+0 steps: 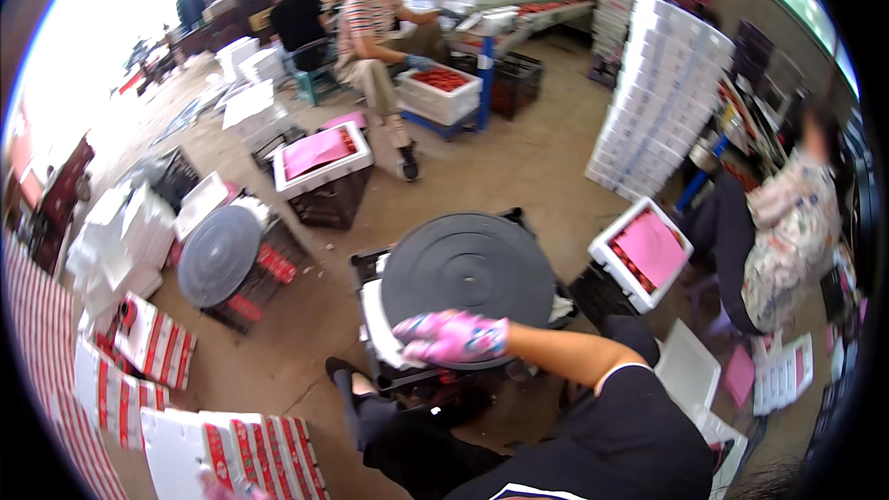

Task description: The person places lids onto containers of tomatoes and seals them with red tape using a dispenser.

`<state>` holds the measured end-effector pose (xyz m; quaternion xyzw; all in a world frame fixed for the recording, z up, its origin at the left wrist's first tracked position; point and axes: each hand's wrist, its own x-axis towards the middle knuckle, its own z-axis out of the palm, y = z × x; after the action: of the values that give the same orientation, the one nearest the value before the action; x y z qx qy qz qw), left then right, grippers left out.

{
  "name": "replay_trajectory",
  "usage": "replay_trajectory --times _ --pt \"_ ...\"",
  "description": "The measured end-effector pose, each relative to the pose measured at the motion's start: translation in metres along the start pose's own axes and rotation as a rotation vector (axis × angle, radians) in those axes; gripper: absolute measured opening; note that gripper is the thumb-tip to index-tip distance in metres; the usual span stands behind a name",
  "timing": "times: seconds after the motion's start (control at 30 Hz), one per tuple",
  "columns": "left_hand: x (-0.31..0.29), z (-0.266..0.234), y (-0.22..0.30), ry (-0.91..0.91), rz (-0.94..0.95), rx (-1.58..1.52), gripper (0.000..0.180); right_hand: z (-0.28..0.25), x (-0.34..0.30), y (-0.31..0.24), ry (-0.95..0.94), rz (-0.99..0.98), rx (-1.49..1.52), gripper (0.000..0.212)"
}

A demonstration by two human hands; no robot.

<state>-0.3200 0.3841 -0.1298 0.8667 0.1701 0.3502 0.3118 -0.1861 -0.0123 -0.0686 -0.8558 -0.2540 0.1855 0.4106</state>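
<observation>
So there's a big dark round disc [468,268] with ring grooves, lying flat on a black crate [370,268] right in the middle of the floor. A white foam piece [378,319] sits under its left edge.

I have just one view, from the camera on my head, tilted down and forward over my lap. It sits close to my right hand [452,337] in its pink patterned glove, which comes in from 5 o'clock and lies near the middle, on the dark round turntable [468,268]. The fisheye bends everything toward the rim. At 12 o'clock, much farther off, a seated person [370,32] works at a white foam box [439,93]. At 2 o'clock a stack of white boxes [653,93] rises. At 7 o'clock flat red-and-white cartons [250,454] lie near me on the floor.
</observation>
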Motion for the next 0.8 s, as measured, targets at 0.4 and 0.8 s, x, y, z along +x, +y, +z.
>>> replay_trajectory --times 0.4,0.8 --pt "-0.166 0.264 0.436 -1.135 1.161 -0.563 0.054 -0.035 -0.475 0.314 1.407 0.938 0.390 0.056" --pt "-0.306 0.630 0.507 -1.686 0.635 -0.132 0.069 -0.107 -0.426 0.440 1.671 0.890 0.835 0.068"
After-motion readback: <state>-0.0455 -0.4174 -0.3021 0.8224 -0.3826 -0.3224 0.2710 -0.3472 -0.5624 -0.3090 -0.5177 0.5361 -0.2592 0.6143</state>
